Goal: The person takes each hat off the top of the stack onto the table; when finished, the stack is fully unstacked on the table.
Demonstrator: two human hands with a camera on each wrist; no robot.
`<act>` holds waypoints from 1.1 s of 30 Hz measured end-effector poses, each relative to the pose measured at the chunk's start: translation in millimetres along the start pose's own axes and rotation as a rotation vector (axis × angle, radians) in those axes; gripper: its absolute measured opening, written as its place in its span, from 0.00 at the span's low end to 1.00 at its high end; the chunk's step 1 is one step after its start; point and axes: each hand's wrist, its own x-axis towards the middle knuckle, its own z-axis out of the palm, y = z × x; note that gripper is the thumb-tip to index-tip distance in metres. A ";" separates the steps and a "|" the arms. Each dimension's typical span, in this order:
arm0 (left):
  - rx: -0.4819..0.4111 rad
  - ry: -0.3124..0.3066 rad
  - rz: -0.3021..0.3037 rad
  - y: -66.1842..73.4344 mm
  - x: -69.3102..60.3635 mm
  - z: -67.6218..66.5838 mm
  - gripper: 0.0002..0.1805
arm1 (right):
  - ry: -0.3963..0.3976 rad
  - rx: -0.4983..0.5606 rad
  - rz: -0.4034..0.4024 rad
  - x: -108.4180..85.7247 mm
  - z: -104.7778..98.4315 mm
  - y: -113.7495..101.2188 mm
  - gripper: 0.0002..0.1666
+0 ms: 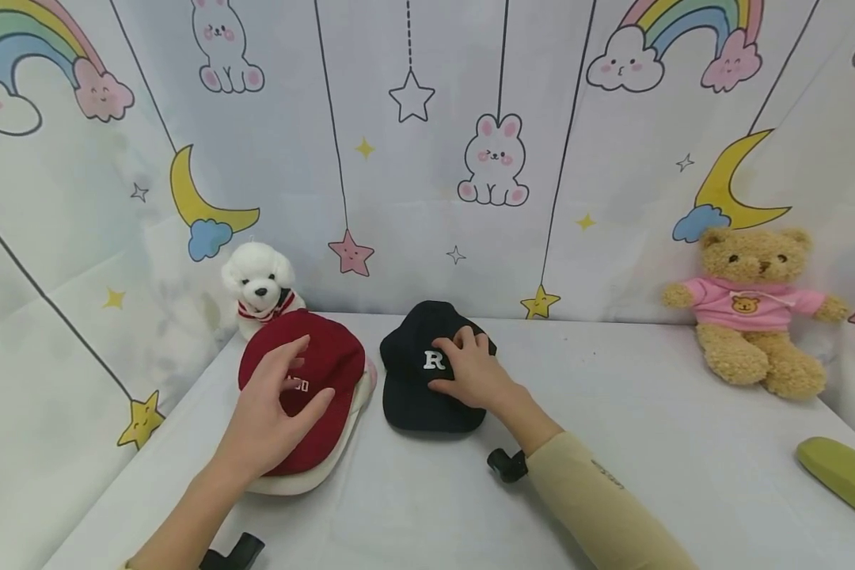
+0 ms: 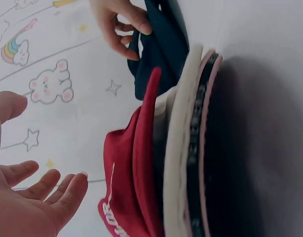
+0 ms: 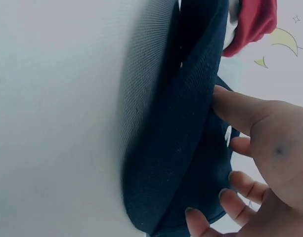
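Note:
My left hand (image 1: 267, 416) hovers over a red baseball cap (image 1: 328, 348) with pale lettering, its thumb and fingers spread apart. In the left wrist view a gap shows between that hand (image 2: 35, 197) and the red cap (image 2: 124, 173). Under the red cap lie a cream cap (image 2: 178, 148) and a pink-edged brim (image 2: 205, 128), stacked. Just right of the stack sits a black cap (image 1: 423, 408) with a white letter R. My right hand (image 1: 480, 372) is at its crown, thumb and bent fingers spread wide. In the right wrist view the thumb tip appears to touch the black cap (image 3: 176, 128).
A white plush dog (image 1: 260, 277) sits behind the red cap. At the back right leans a teddy bear (image 1: 748, 317) in a pink top. A green object (image 1: 844, 479) lies at the right edge of the white table (image 1: 613, 412). A cartoon-patterned cloth (image 1: 413, 190) hangs behind.

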 end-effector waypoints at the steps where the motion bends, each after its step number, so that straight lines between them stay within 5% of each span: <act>1: 0.000 0.011 0.003 -0.3 -0.6 -2.0 0.40 | 0.001 -0.001 0.001 1.2 0.6 -0.6 0.39; 16: 0.086 0.111 -0.066 -24.1 -15.6 -27.6 0.40 | 0.035 -0.009 0.021 15.8 7.2 -1.7 0.38; 24: 0.120 0.088 -0.157 -39.8 -18.7 -36.0 0.42 | 0.049 -0.001 0.032 24.2 10.9 1.6 0.38; 33: 0.132 0.066 -0.186 -60.1 -23.8 -38.7 0.42 | 0.037 0.004 0.038 27.9 8.7 -0.6 0.38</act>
